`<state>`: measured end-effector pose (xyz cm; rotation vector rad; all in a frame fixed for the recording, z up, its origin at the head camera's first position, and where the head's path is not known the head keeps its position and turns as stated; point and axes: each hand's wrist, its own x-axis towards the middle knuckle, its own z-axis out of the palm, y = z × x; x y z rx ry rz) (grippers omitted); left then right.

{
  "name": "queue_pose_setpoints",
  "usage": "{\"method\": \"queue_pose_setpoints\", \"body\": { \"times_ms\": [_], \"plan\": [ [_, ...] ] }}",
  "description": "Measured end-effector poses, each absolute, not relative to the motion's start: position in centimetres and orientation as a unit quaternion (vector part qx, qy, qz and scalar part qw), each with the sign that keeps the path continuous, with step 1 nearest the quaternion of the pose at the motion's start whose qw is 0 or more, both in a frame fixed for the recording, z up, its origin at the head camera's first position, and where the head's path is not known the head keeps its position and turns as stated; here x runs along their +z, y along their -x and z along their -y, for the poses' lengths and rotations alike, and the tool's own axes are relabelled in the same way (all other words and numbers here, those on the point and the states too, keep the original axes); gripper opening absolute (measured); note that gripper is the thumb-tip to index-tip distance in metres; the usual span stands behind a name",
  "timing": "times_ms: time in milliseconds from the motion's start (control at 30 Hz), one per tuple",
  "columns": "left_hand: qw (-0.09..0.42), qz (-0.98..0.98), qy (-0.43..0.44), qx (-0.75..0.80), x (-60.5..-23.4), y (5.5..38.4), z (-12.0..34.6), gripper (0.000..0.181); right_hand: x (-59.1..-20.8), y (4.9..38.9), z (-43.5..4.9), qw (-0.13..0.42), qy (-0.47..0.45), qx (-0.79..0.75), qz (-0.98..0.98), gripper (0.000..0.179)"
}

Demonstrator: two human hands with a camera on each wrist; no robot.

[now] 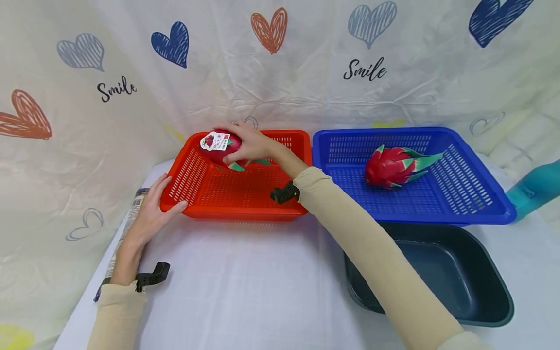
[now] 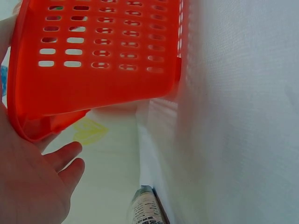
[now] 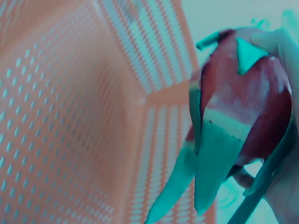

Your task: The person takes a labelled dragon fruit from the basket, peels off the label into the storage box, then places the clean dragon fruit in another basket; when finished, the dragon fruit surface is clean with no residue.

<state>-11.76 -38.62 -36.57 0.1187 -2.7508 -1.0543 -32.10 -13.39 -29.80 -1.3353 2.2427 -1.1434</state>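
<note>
My right hand (image 1: 253,144) grips a red dragon fruit (image 1: 218,155) with a white label over the far left part of the red basket (image 1: 238,213). In the right wrist view, long green scales of that dragon fruit (image 3: 233,102) hang beside the basket's slotted wall. My left hand (image 1: 148,216) holds the near left corner of the basket, thumb over the front rim and fingers along the left side. The left wrist view shows this hand (image 2: 35,186) wrapped about the corner of the basket wall (image 2: 107,86).
A blue basket (image 1: 350,206) on the right contains another dragon fruit (image 1: 389,167). Before it stands a dark bin (image 1: 442,272), partly under my right forearm. A teal bottle (image 1: 535,187) is at the right edge. Beside my left forearm lies a long printed package (image 1: 127,233).
</note>
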Motion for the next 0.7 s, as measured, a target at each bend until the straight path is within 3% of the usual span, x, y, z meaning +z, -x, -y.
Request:
{"method": "queue_pose_setpoints", "body": {
  "times_ms": [233, 533, 700],
  "plan": [
    [0.095, 0.929, -0.041, -0.355, -36.6, 11.8, 38.6, 0.084, -27.0, 29.7, 13.6, 0.075, 0.471, -0.377, -0.794, 0.078],
    [0.094, 0.93, -0.036, -0.354, -36.5, 11.7, 38.6, 0.084, -25.9, 27.9, 13.1, 0.082, 0.464, -0.413, -0.779, 0.077],
    [0.094, 0.931, -0.039, -0.351, -36.6, 11.8, 38.5, 0.083, -24.3, 25.4, 12.4, 0.05, 0.474, -0.431, -0.766, 0.078]
  ]
}}
